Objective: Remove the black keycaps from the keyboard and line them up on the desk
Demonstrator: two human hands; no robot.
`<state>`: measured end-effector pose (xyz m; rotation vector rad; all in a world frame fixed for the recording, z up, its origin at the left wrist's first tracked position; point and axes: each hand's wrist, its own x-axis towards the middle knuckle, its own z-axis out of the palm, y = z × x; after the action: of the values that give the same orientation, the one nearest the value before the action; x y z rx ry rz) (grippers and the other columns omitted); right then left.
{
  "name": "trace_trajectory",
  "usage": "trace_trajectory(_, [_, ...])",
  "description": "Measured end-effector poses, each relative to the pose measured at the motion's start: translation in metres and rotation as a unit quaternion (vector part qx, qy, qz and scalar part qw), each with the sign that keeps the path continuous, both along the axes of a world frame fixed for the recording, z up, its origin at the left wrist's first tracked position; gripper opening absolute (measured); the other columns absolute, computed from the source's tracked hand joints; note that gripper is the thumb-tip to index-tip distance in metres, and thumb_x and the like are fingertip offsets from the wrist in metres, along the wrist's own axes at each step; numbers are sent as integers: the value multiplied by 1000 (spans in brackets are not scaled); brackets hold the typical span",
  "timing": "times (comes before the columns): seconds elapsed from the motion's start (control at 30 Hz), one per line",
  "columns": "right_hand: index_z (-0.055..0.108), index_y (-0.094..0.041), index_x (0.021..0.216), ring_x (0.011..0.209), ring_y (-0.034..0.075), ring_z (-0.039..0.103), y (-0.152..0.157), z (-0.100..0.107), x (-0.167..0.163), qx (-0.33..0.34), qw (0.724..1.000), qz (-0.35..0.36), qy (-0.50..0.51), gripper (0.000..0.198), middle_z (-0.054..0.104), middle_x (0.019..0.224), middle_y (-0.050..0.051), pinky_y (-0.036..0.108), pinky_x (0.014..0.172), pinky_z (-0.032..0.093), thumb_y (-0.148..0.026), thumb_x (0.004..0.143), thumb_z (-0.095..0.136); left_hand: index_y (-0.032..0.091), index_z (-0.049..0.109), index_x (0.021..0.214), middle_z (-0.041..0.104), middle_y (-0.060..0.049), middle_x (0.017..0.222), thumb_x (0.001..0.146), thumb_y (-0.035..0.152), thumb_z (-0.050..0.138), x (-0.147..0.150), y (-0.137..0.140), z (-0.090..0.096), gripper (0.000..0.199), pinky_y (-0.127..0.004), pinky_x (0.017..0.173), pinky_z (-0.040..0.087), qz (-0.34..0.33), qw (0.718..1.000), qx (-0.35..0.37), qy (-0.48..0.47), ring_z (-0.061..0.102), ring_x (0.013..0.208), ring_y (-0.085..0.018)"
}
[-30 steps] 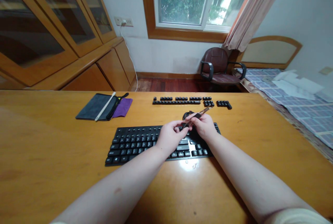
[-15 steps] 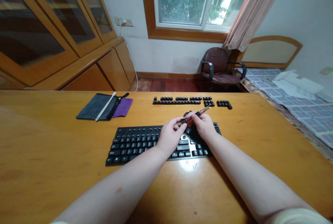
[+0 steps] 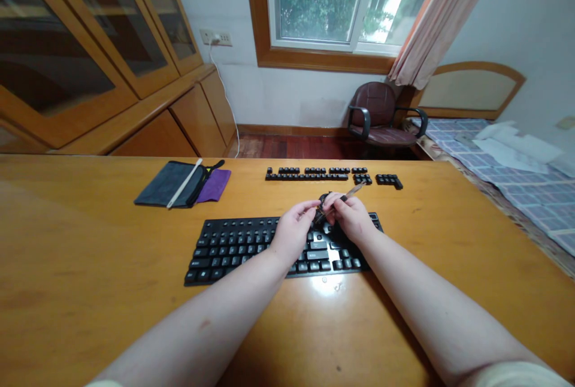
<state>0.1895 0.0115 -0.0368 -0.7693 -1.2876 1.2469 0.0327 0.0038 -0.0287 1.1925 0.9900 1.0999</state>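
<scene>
A black keyboard (image 3: 238, 249) lies on the wooden desk under my hands, its upper right part hidden by them. My right hand (image 3: 354, 218) is closed around a slim tool (image 3: 356, 189) with a dark middle and a pale end pointing up to the right. Close beside it, my left hand (image 3: 293, 228) has thumb and forefinger pinched near the tool's other end, where thin wires seem to show. Whatever sits between the left fingertips is too small to make out. Rows of loose black keycaps (image 3: 306, 177) stand beyond the keyboard.
To the left on the desk (image 3: 90, 243) lie a grey pouch (image 3: 159, 186), a white stick (image 3: 185, 182) across it and a purple cloth (image 3: 215, 185). More keycaps (image 3: 389, 180) sit at the far right. Past the desk stand a chair (image 3: 381, 111), a bed and glazed cabinets.
My hands stay over the same part of the keyboard. The tool has tilted slightly in my right hand, and my left fingertips have shifted a little at its near end.
</scene>
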Motion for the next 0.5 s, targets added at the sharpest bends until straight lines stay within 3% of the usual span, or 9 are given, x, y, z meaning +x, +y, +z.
trace_trajectory(0.17, [56, -16, 58, 45, 11, 50, -3, 2, -3, -69, 996, 56, 15, 42, 50, 57, 0, 24, 45, 38, -47, 85, 49, 16, 65, 96, 58, 0, 68, 85, 32, 48, -1, 1, -7, 26, -24, 65, 42, 32, 998, 22, 44, 52, 64, -13])
trace_trajectory(0.33, [55, -17, 59, 44, 10, 47, -1, 5, -6, -81, 997, -17, 10, 47, 49, 56, 0, 24, 43, 36, -56, 84, 47, 16, 61, 104, 45, 4, 59, 89, 34, 43, -2, -1, -8, 30, -21, 56, 36, 30, 996, 34, 76, 44, 56, -11])
trace_trajectory(0.5, [53, -19, 59, 41, 10, 43, 2, 6, -7, -69, 995, -45, 62, 49, 48, 54, -1, 25, 42, 34, -60, 84, 44, 18, 62, 105, 50, 2, 63, 89, 30, 42, -3, -2, -7, 28, -22, 60, 38, 28, 991, 73, 111, 46, 59, -12])
